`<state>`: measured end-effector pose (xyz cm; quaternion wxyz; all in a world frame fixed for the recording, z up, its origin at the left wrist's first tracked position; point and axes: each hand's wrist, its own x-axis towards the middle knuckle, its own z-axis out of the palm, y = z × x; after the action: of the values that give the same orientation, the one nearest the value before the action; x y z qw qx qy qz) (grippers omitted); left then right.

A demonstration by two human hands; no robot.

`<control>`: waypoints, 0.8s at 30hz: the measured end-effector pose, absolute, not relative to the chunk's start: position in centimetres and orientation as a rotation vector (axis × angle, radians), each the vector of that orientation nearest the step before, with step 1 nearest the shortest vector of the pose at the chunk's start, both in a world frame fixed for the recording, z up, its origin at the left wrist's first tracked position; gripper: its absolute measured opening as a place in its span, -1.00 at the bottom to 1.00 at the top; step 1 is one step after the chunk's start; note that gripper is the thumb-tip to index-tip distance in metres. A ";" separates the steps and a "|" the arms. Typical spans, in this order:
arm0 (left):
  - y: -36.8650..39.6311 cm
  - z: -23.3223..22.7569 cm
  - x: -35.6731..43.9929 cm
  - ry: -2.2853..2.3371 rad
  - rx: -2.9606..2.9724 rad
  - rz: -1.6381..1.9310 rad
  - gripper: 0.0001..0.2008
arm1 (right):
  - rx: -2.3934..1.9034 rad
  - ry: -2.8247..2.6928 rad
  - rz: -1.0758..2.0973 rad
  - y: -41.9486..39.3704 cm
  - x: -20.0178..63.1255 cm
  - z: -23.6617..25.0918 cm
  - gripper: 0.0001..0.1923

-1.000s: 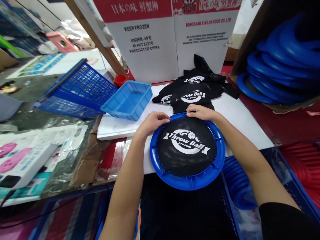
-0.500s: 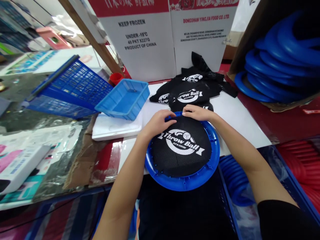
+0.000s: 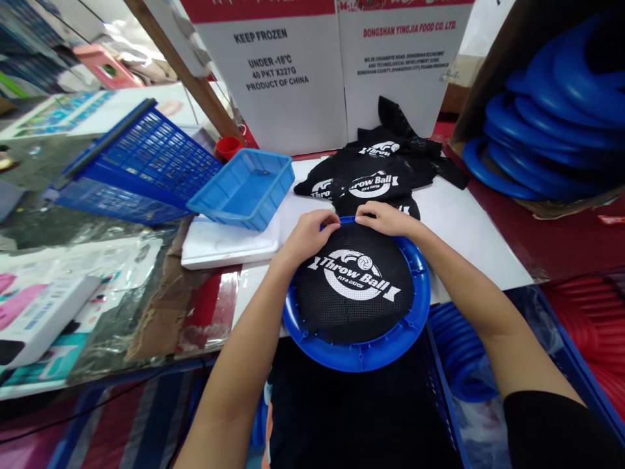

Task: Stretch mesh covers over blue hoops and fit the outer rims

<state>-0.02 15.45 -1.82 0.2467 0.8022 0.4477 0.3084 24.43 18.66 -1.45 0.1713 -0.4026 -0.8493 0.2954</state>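
Note:
A round blue plastic ring (image 3: pixel 361 359) lies at the front edge of the white work surface, partly overhanging towards my body. Black mesh fabric (image 3: pixel 351 319) printed "Throw Ball" covers its middle, with the blue rim showing around it. My left hand (image 3: pixel 315 233) pinches the fabric's far edge at the upper left of the ring, thumb and finger nearly together. Beside it, my right hand (image 3: pixel 381 218) has its fingers curled on the far edge of the fabric and rim. The fingertips are partly hidden. Behind the ring lies a pile of black printed mesh pieces (image 3: pixel 374 163).
At left stand a light blue tray (image 3: pixel 278 195), a white foam block (image 3: pixel 229 247), a tilted blue basket (image 3: pixel 141 156) and a red cup (image 3: pixel 228 147). A white carton (image 3: pixel 278 117) closes off the back. Blue rings (image 3: pixel 547 143) fill a box at right; red rings (image 3: pixel 586 326) lie below.
My left thumb has moved up and closed in towards the fingers at the fabric's far edge. My right hand stays almost in place. The view has shifted slightly.

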 end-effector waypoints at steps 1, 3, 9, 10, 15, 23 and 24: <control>15.5 -1.9 0.0 1.236 2.160 0.856 -0.92 | -1.162 -2.420 0.810 18.6 24.2 -1.5 -0.75; 15.5 -2.1 0.0 1.269 2.101 0.890 -0.94 | -1.202 -2.438 0.765 18.6 23.9 -1.5 -0.76; 16.0 -2.2 -0.7 1.283 1.890 0.925 -0.90 | -1.272 -2.437 0.781 18.7 23.8 -1.1 -0.78; 16.1 -2.1 -0.8 1.273 1.855 0.912 -0.90 | -1.256 -2.430 0.815 18.7 23.9 -1.1 -0.78; 16.9 -2.1 -1.0 1.224 1.747 0.856 -0.86 | -1.158 -2.367 0.993 18.9 24.5 -0.9 -0.77; 16.9 -2.6 -1.2 1.257 1.858 0.915 -0.90 | -1.434 -2.364 0.864 18.5 23.2 -0.5 -0.73; 16.9 -2.6 -1.2 1.265 1.870 0.923 -0.91 | -1.475 -2.365 0.856 18.4 23.0 -0.3 -0.73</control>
<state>-1.21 16.86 -2.65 0.3441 0.7199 0.4871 0.3551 23.01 18.37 -0.31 0.1128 -0.5027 -0.8059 0.2917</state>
